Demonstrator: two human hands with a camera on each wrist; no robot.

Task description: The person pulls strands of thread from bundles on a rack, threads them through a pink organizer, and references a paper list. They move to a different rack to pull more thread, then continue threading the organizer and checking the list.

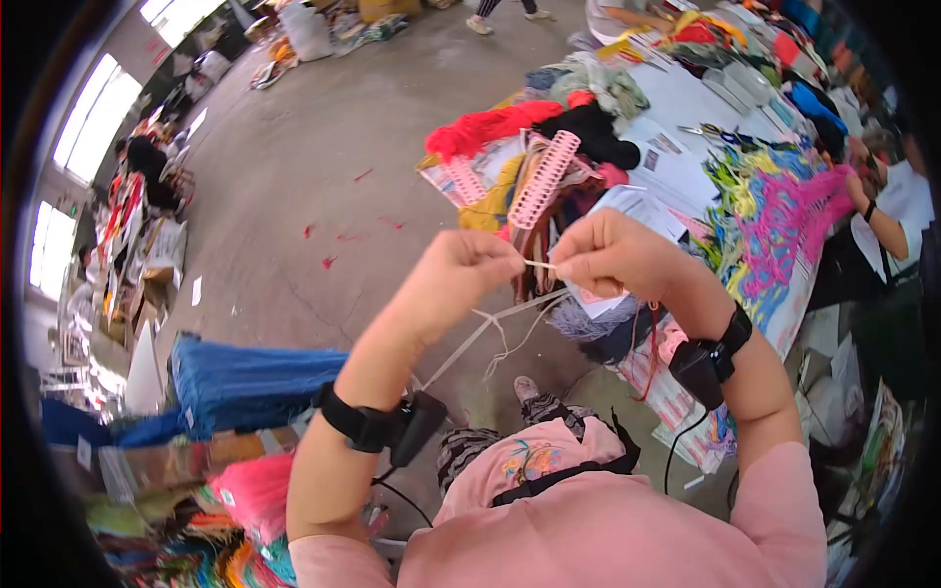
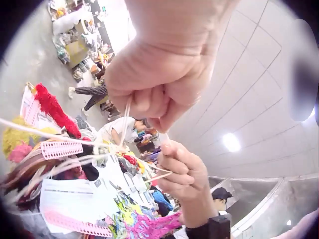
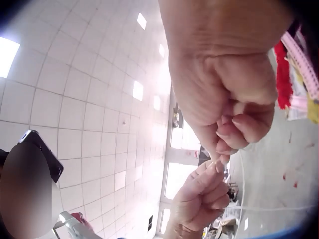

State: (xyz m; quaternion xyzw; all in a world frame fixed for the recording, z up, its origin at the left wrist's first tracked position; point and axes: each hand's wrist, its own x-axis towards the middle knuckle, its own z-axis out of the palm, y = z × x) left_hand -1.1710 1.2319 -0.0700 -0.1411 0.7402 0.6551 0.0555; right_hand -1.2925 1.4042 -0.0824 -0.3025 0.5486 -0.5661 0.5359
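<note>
Both hands work one pale string (image 1: 510, 312), held in mid-air over the floor (image 1: 294, 196), just off the worktop (image 1: 686, 93). The left hand (image 1: 461, 269) is curled tight and pinches one side. The right hand (image 1: 613, 255) pinches the other (thumb vs. forefinger), w/ a short stretch taut btwn them. Lower down the strands meet in what looks like a small knot (image 1: 485, 316), so the tying seems partly done. Loose tails dangle below, and the bit btwn the fingertips prob. isn't knotted yet.
</note>
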